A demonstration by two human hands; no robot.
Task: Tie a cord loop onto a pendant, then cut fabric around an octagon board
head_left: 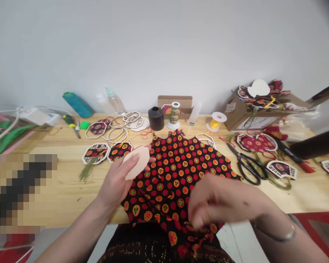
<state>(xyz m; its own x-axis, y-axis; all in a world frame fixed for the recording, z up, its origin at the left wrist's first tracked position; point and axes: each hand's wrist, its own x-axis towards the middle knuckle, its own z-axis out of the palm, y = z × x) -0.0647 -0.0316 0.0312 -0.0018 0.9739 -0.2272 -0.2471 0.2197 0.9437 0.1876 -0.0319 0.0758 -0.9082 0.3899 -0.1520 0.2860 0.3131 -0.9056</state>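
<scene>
Left hand (117, 180) grasps pale, lobed, flat panel (139, 165), face uncovered, above worktop (67, 199). Black red-dotted cloth (170, 177), jagged-edged, overhangs front edge. Right hand (222, 199) blurred; cannot tell whether it grips. Olive-tasselled fretwork ornament (95, 153) already assembled.

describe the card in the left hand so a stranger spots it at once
On the wooden table, find the black cloth with red dots. At its left side, the left hand holds the card. Its visible face is plain and pale, unlike the patterned pieces lying just beyond.
</scene>
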